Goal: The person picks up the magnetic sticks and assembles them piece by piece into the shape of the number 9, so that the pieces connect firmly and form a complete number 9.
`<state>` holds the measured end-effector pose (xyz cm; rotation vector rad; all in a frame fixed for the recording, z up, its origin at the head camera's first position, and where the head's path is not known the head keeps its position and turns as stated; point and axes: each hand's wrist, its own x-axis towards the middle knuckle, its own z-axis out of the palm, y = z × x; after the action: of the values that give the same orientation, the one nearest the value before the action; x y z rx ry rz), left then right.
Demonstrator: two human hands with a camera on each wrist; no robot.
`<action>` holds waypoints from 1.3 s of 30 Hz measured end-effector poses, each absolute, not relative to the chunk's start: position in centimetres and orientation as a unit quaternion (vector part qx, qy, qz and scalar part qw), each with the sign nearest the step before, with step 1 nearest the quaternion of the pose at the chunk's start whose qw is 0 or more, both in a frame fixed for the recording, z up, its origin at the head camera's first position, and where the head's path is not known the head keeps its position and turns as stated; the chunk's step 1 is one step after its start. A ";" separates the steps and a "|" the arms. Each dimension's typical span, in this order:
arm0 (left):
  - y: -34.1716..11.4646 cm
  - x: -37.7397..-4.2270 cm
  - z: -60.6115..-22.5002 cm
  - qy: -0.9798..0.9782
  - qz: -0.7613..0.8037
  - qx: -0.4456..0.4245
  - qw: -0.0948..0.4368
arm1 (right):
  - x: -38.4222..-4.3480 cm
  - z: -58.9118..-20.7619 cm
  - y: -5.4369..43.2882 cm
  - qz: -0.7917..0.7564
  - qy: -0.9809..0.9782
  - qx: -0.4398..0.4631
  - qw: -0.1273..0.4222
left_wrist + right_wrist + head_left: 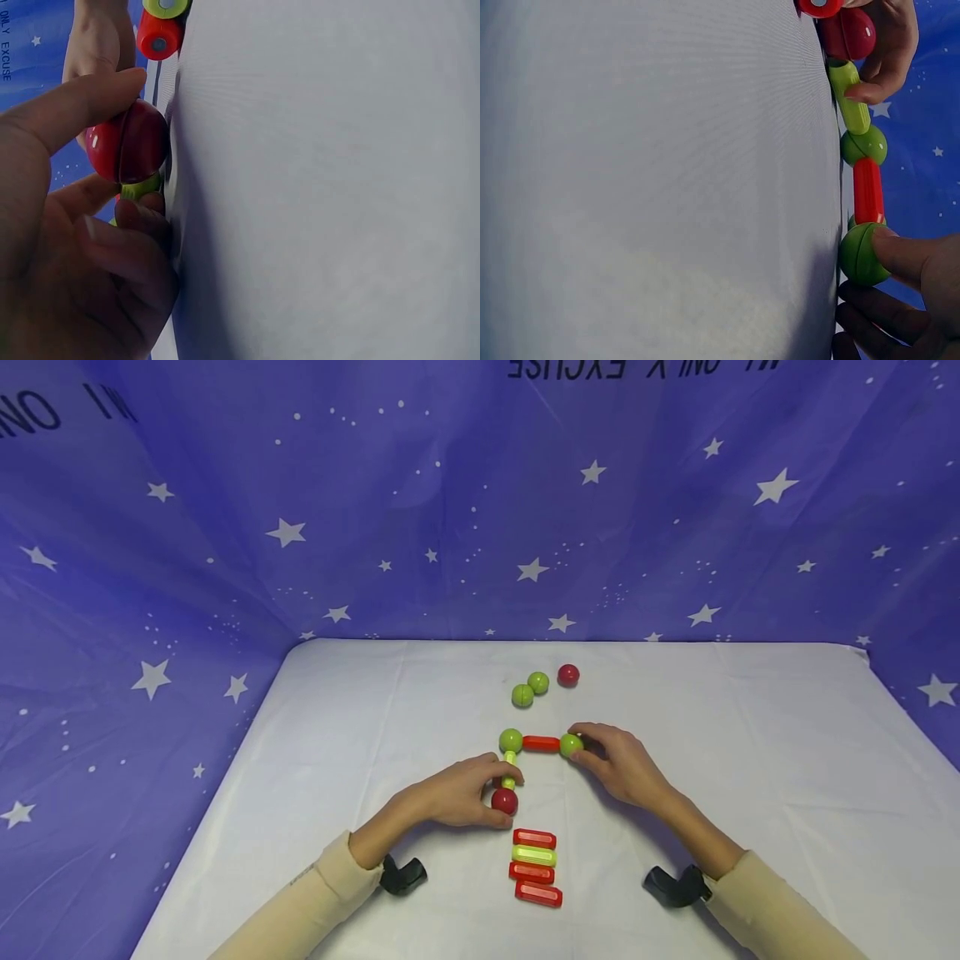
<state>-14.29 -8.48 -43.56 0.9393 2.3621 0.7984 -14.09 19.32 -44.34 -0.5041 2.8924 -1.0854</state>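
Observation:
A right-angled chain of balls and rods lies on the white tabletop. At its corner sits a green ball (511,741), with a red rod (541,743) running right and a yellow-green rod (509,760) running toward the near side. My left hand (453,789) grips the red ball (505,802) at the near end, thumb on its near side and a fingertip over the yellow-green rod. In the left wrist view, the red ball (129,142) shows a seam round its middle. With thumb and fingers, my right hand (622,767) pinches the green end ball (571,745).
Two loose green balls (522,696) and a red ball (568,675) lie beyond the chain. Nearer me, several loose rods are stacked in a row, red ones (538,893) and one yellow-green rod (534,856). A starry blue curtain (450,510) hangs behind the table.

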 end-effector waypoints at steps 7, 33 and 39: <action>-8.5 -14.3 -43.6 0.860 0.296 0.345 0.233 | -14.1 -44.4 19.3 -0.347 0.924 -0.161 0.004; -8.8 -14.3 -43.5 0.855 0.324 0.344 0.212 | -14.2 -44.4 19.1 -0.337 0.927 -0.163 -0.008; -9.0 -14.2 -43.6 0.851 0.325 0.349 0.219 | -14.2 -44.3 19.0 -0.334 0.928 -0.165 -0.014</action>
<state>-14.22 -8.96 -43.56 0.9650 2.3550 0.8986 -14.17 19.02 -44.35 -0.5237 2.9415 -1.0605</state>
